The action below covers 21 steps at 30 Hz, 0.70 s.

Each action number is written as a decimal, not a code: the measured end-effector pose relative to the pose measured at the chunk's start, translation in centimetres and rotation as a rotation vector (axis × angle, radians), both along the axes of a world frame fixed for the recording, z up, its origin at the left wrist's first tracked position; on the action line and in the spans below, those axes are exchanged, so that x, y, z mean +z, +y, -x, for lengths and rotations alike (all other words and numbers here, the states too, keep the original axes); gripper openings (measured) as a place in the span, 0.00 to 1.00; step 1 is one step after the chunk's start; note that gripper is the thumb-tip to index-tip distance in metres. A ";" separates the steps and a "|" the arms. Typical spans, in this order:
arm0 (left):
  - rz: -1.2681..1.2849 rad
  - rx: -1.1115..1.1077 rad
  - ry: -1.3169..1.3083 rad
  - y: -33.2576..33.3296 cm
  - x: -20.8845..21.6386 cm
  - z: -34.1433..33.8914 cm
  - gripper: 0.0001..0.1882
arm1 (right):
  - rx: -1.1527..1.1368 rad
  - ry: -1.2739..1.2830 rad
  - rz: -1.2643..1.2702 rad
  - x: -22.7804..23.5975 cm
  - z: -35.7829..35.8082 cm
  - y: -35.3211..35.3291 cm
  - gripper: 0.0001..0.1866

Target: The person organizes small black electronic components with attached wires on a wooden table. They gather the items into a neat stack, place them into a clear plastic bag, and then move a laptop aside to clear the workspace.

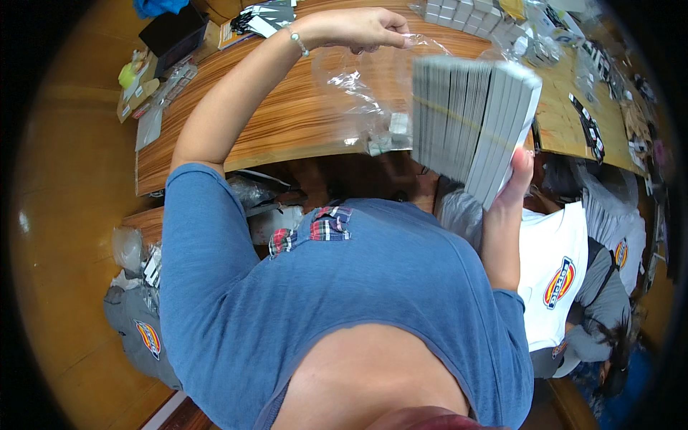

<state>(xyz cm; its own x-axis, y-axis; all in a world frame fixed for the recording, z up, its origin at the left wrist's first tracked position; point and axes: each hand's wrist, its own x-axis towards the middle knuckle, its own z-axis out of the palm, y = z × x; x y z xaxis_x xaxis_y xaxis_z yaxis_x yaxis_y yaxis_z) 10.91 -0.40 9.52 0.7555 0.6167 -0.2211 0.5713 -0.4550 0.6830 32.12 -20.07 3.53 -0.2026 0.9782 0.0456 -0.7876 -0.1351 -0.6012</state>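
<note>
My left hand [374,29] is closed in a pinch on the top edge of a clear plastic bag [349,82], which hangs over the near side of the table. Small white items [399,123] show at the bag's lower end. Raised on the right, my right hand [517,178] grips a thick stack of thin white and grey cards [459,107] from below. A yellowish band runs around the stack. The cards stand on edge just right of the bag, and most of the right fingers are hidden behind them.
A wood-grain table [251,129] spans the front. Small white boxes [462,14] line its far side, beside clear plastic packaging [541,50]. A dark box [172,36] stands far left. White shirts [548,272] and a person in grey [602,308] are at right.
</note>
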 end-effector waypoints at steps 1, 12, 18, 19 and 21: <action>0.043 -0.005 -0.006 0.6 -0.7 -0.3 0.15 | -0.013 0.031 -0.019 0.4 0.9 0.8 0.34; 0.328 0.150 -0.270 -0.2 -6.1 2.2 0.14 | 0.273 -0.456 0.457 -4.4 4.9 6.7 0.32; -0.031 0.027 -0.700 -6.1 -8.3 1.5 0.23 | 0.218 -0.447 0.800 -7.3 8.2 7.5 0.26; -0.208 0.038 -0.691 -7.7 -8.1 2.2 0.25 | 0.154 -0.499 0.807 -6.9 8.9 7.4 0.25; -0.385 0.145 -0.470 -10.1 -9.3 3.7 0.25 | 0.125 -0.252 0.840 -8.6 8.8 8.3 0.21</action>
<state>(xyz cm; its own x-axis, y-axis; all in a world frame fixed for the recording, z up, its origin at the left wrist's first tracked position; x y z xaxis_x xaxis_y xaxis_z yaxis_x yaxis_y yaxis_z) 7.19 -10.46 0.26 0.6207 0.6894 0.3735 0.3238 -0.6592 0.6787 23.36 -11.76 -5.04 -0.2173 0.6389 -0.7380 -0.5954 -0.6858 -0.4184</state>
